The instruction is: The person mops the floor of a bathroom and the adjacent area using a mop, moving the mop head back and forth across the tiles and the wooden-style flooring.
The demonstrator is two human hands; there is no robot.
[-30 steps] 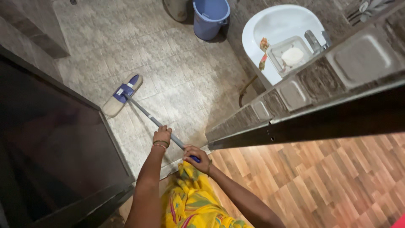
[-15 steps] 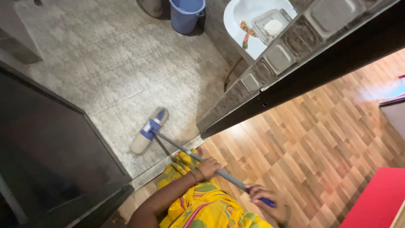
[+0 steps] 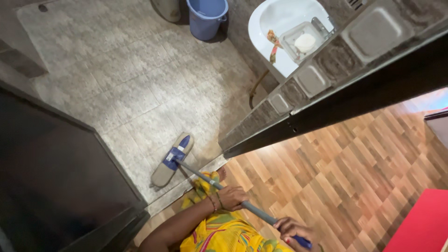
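I hold a flat mop by its grey pole point(image 3: 205, 179). My left hand point(image 3: 232, 197) grips the pole at its middle. My right hand point(image 3: 295, 232) grips the blue end of the handle near the bottom edge of the view. The mop head point(image 3: 171, 160), beige with a blue bracket, lies flat on the grey tiled floor point(image 3: 130, 88) just inside the doorway threshold. My yellow patterned clothing point(image 3: 224, 233) fills the view below the hands, and a foot shows at the threshold.
A dark open door point(image 3: 56, 177) stands at the left. A tiled wall and dark door frame point(image 3: 326, 107) run diagonally at the right. A blue bucket point(image 3: 207, 17) and a white washbasin point(image 3: 280, 28) are at the top. Wood-pattern flooring point(image 3: 336, 177) and a red surface point(image 3: 420, 224) lie at the right.
The mop head has been drawn back across the tiles from the middle of the floor to the threshold. Both hands moved back and right along with the pole.
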